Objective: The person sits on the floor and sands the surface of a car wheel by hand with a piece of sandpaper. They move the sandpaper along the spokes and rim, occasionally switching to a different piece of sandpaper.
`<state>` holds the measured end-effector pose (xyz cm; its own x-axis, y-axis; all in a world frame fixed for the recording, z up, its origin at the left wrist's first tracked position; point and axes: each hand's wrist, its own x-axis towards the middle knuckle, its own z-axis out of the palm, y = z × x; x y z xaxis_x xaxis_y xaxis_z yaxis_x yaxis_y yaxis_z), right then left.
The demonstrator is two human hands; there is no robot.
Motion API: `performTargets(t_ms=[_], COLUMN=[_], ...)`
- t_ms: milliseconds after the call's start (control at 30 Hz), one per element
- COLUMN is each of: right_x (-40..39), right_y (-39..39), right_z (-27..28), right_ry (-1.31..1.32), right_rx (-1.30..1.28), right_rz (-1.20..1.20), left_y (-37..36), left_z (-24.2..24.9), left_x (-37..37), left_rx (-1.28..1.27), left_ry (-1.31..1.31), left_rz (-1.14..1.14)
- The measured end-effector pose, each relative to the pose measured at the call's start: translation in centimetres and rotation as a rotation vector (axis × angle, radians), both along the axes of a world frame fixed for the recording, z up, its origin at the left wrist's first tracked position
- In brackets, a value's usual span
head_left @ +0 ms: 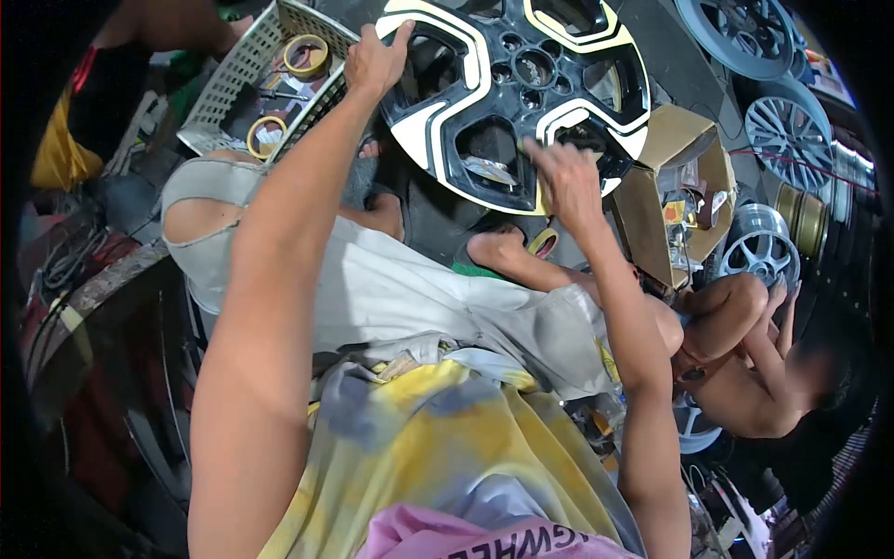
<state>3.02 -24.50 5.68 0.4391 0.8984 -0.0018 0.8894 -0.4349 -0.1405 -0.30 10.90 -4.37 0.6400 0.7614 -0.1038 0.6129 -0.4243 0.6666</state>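
A black alloy wheel (531,116) with pale cream-coloured bands along its spokes and edge lies face up before me. My left hand (375,63) is closed on its left edge, thumb or finger stretched along the rim. Over the lower right spoke is my right hand (570,182), its fingers curled and the tips a little blurred against the wheel face. Whether those tips pinch anything small is hidden. Through the wheel's lower opening a pale object (489,170) shows beneath it. A roll of tape (543,243) lies by my foot, below the wheel.
At upper left stands a plastic basket (216,101) holding tape rolls (306,57). An open cardboard box (647,228) with small items is right of the wheel. More wheels (790,140) stand farther right. Another person (745,382) sits at right; cables (70,256) lie at left.
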Motion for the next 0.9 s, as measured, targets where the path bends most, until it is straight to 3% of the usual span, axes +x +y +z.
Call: performTargets(t_ms=[100,200,400,467,600,667,700,767,800,867,900], right_x=[2.0,-1.8,-8.3,-9.4,-9.5,-9.2,-9.0,-8.4,-8.2,-8.1,-8.0], right_y=[2.6,-1.1,-9.3,-10.4,-9.2,-9.6,-9.9,-10.5,-10.8,-10.9,-10.9], right_z=[-1.9,-1.4,2.8,2.5,3.1,3.0,2.8,3.0,3.1,2.9,3.0], right_ry=[0.053,0.137,0.183,0.328,0.357,0.353,0.383,0.371,0.360,0.347,0.350], right_rx=[0.157,0.033,-0.043,0.136,0.328,0.452,0.486,0.543,0.565,0.635,0.659], right_rz=[-0.083,0.056,-0.165,-0.303,-0.537,-0.543,-0.568,-0.580,-0.567,-0.571,-0.573], left_y=[-0.4,-0.3,0.0,0.1,1.3,2.1,1.4,-0.9,-2.3,-6.8,-9.3], left_z=[1.3,2.2,1.1,1.3,0.7,0.6,2.7,7.0,9.2,13.7,15.0], left_x=[-0.3,-0.1,0.3,0.4,0.4,0.7,1.0,1.4,1.8,1.3,0.2], left_rx=[-0.045,-0.077,-0.049,-0.034,0.026,0.436,0.470,0.649,0.623,0.215,0.202], left_ry=[0.044,0.074,0.045,0.085,0.166,0.293,0.286,-0.062,-0.159,0.069,0.159], left_rz=[0.008,-0.008,0.011,-0.007,-0.087,-0.227,-0.252,-0.478,-0.616,-0.856,-0.975])
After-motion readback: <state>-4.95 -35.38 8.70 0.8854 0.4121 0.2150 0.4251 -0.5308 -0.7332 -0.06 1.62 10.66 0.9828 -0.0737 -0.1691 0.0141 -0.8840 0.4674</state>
